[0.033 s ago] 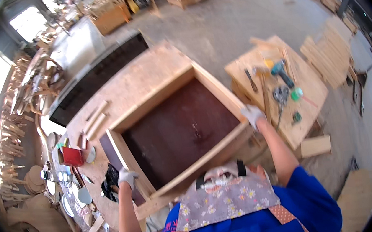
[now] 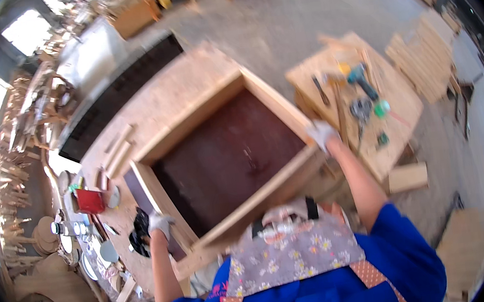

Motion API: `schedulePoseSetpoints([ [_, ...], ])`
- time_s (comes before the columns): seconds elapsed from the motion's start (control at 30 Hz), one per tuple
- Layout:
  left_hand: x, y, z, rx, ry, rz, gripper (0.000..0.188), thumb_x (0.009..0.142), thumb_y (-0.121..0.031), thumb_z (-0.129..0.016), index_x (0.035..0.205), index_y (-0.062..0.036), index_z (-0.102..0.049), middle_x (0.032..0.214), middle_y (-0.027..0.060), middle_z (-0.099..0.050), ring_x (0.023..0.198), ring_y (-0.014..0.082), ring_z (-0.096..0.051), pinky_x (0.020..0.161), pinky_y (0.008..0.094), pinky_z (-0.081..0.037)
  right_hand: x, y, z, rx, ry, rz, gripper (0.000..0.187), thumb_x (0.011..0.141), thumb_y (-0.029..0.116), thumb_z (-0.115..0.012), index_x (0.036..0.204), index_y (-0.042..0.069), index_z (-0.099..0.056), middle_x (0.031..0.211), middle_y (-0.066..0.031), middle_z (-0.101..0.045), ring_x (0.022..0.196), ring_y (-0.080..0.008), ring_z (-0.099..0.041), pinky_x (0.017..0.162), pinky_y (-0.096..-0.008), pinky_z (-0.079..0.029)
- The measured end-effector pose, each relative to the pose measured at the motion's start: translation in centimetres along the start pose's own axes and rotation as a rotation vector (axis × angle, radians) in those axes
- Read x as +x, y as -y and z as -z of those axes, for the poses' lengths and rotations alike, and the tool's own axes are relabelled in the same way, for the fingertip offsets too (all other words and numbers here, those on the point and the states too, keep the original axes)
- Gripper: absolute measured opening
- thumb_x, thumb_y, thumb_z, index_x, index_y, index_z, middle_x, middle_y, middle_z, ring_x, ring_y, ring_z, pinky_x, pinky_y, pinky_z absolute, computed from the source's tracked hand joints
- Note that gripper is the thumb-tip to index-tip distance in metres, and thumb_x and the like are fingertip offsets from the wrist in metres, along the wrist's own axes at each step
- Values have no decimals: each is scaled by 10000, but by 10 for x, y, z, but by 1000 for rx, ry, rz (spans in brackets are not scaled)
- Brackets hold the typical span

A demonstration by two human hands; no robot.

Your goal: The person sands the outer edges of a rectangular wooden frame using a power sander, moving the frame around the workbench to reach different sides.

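A rectangular pale wooden frame (image 2: 277,104) lies on the workbench (image 2: 199,60). Inside its rails shows a dark red-brown panel (image 2: 231,158). My left hand (image 2: 160,225), in a light glove, grips the left rail near its front end. My right hand (image 2: 322,134), gloved too, closes over the frame's right front corner; some fingers are hidden from view. A strip of dark board (image 2: 142,192) sticks out along the frame's left side. Beside my left hand sits a crumpled black plastic bag (image 2: 139,229).
On a low wooden table (image 2: 396,139) at the right lie a teal power drill (image 2: 362,80) and several hand tools. A red box (image 2: 90,200) and loose wood strips (image 2: 119,159) rest left of the frame. A long dark slab (image 2: 122,93) stands behind the bench.
The whole scene sits slightly higher and further left in the picture. Both hands keep their places on the frame.
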State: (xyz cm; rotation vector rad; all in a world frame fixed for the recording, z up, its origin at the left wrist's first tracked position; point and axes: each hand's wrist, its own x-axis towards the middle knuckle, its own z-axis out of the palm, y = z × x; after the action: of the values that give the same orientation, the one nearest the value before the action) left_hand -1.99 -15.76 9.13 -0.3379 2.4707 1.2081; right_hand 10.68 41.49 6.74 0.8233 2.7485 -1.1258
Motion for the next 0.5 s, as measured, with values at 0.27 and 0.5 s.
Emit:
schedulePoseSetpoints([
  [0.27, 30, 34, 2, -120, -120, 40, 313, 682, 23, -642, 992, 9, -601, 822, 96, -653, 675, 207, -612, 656, 330, -506, 31, 11, -19, -137, 78, -39, 440, 823, 353, -572, 1105, 17, -608, 1147, -211, -592, 1061, -357, -567, 906, -405, -454],
  [0.5, 15, 26, -3, -134, -82, 42, 305, 691, 20, -623, 995, 9, -602, 823, 97, -650, 680, 205, -609, 662, 324, -502, 10, 0, 0, -244, 121, 16, 488, 812, 344, -624, 1120, -34, -597, 1027, -225, -639, 938, -337, -612, 834, -369, -461],
])
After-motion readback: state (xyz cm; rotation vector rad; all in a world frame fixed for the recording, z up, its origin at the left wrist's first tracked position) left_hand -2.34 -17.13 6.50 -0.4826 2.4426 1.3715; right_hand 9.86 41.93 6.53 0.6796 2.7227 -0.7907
